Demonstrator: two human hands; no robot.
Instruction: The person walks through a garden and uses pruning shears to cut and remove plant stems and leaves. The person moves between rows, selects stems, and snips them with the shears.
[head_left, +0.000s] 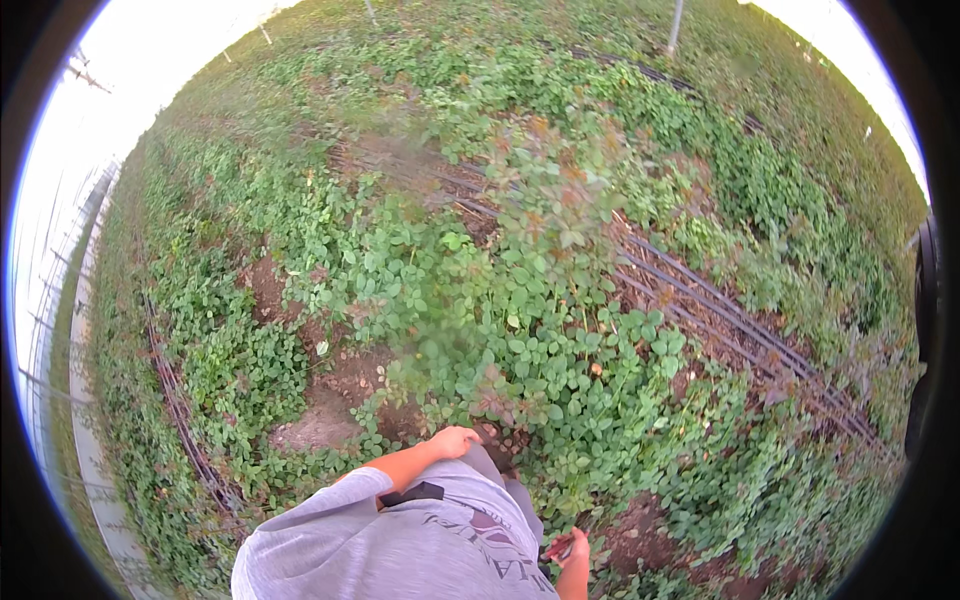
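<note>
My left hand (454, 442) is near my waist, against the grey trousers (484, 466), its fingers curled; whether it grips anything does not show. Low in the picture, beside my grey T-shirt (360, 540), my right hand (575, 550) is closed around a small red-handled tool (557, 547), possibly pruning shears; most of it is hidden by the hand and shirt. Leafy green rose-like plants (525, 345) spread before me, with reddish shoots (551, 195) rising above them.
Dark irrigation pipes (720, 304) run diagonally between plants on the right. More thin dark lines (176, 397) lie at left. Bare soil (330, 412) shows between plants. A metal post (675, 28) stands at the top, and a pale path (86, 435) borders the left.
</note>
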